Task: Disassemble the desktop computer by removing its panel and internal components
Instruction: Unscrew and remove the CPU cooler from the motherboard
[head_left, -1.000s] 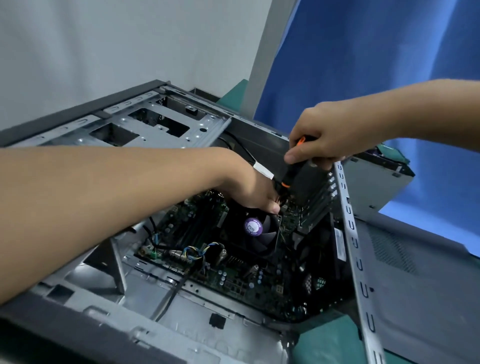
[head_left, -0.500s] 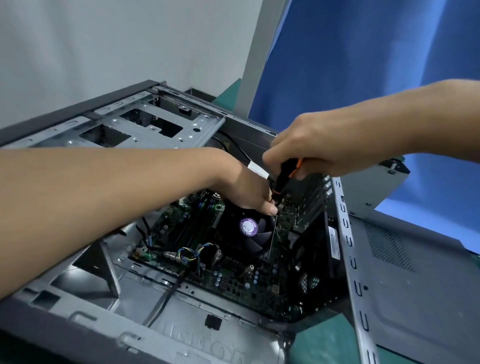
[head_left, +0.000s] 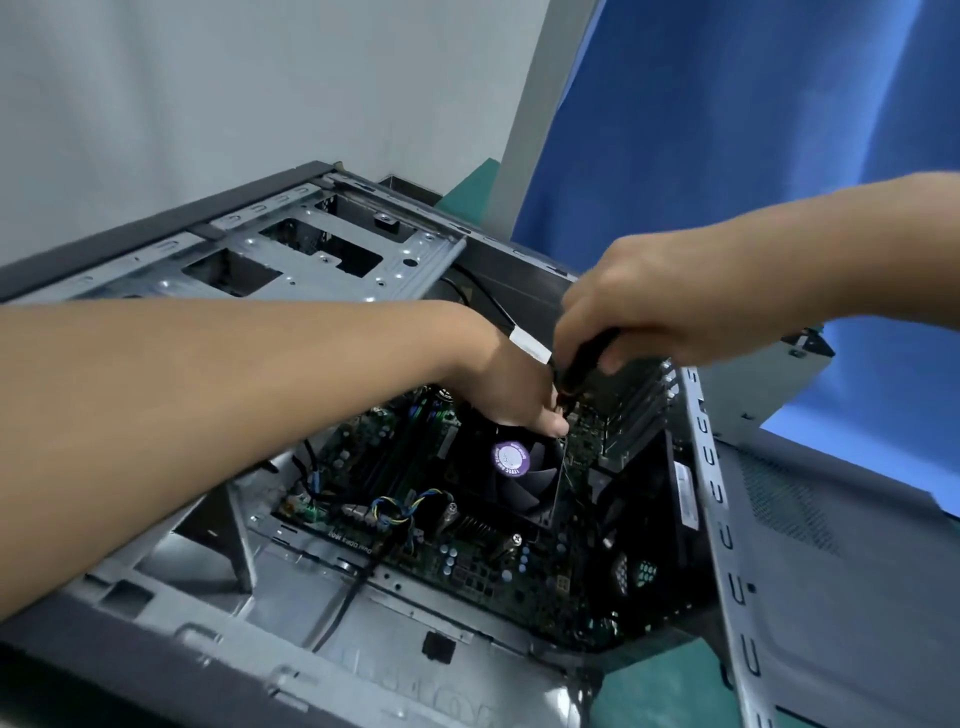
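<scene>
The open computer case (head_left: 311, 270) lies on its side with the motherboard (head_left: 467, 556) exposed. A black CPU fan (head_left: 519, 478) with a purple label sits in the middle. My right hand (head_left: 660, 301) grips the black handle of a screwdriver (head_left: 587, 358), whose tip points down at the far corner of the fan. My left hand (head_left: 514, 389) reaches in over the fan, its fingertips beside the screwdriver tip; what they touch is hidden. A black cable with a white tag (head_left: 530, 345) runs just behind the left hand.
A grey side panel (head_left: 831, 571) lies to the right of the case on the green mat (head_left: 660, 696). The metal drive cage (head_left: 337, 260) spans the far left of the case. Coloured wires (head_left: 395, 509) and a black cable (head_left: 343, 603) cross the near edge of the board. Behind stands a blue backdrop (head_left: 753, 130).
My right hand has moved left and slightly down with the screwdriver, so its orange trim is now covered. My left hand stays at the fan's far corner.
</scene>
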